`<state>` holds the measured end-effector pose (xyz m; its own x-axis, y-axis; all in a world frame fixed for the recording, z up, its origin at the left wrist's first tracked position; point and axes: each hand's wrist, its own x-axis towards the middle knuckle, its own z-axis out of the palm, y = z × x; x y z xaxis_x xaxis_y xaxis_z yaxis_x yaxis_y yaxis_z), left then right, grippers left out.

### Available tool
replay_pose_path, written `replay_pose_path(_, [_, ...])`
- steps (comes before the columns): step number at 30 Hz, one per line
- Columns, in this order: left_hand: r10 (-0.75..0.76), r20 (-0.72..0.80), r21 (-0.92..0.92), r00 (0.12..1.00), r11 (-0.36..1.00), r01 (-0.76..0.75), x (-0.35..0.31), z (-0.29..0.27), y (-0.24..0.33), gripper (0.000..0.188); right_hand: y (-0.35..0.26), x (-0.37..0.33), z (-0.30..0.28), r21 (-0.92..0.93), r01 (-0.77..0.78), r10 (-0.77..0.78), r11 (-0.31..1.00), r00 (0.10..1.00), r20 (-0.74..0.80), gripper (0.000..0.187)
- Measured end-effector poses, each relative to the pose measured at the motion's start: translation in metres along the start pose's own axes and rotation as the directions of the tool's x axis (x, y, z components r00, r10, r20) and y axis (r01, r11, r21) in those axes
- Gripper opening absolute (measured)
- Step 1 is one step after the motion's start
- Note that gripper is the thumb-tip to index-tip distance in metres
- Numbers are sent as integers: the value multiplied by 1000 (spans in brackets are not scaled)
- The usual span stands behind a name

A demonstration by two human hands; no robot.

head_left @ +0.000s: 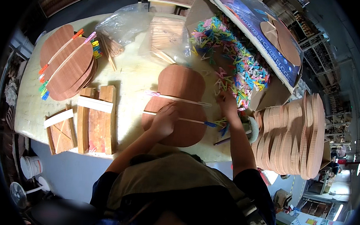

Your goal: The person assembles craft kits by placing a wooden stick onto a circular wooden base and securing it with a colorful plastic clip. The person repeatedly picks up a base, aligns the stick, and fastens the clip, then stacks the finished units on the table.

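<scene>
A guitar-shaped thin wooden board [181, 80] lies in front of me, with two pale wood strips across it. The upper strip [180, 98] has a pink clothespin [151, 93] at its left end and a whitish one [205, 104] at its right. A blue clothespin [210, 124] grips the right end of the lower strip [191, 120]. My left hand [164, 120] lies on the board, fingers laid over the lower strip, whose middle it hides. My right hand [228, 105] is at the near edge of a heap of colourful clothespins [247, 69], fingers apart; their tips are partly hidden.
Clipped boards [66, 66] are stacked at the far left, near wooden frames [96, 120]. Plastic bags of strips [167, 34] lie at the back. A cardboard box [266, 92] stands at the right, beyond a tall stack of guitar-shaped pieces [290, 136]. A rope-wrapped handle [252, 130] is near my right forearm.
</scene>
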<state>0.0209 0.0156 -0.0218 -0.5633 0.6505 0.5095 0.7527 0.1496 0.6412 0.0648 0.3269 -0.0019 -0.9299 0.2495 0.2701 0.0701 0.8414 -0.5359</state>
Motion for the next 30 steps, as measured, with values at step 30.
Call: replay_pose_path(30, [-463, 52, -691, 885, 623, 367, -37, 58, -41, 28, -244, 50, 173, 274, -222, -157, 936, 433, 888, 15])
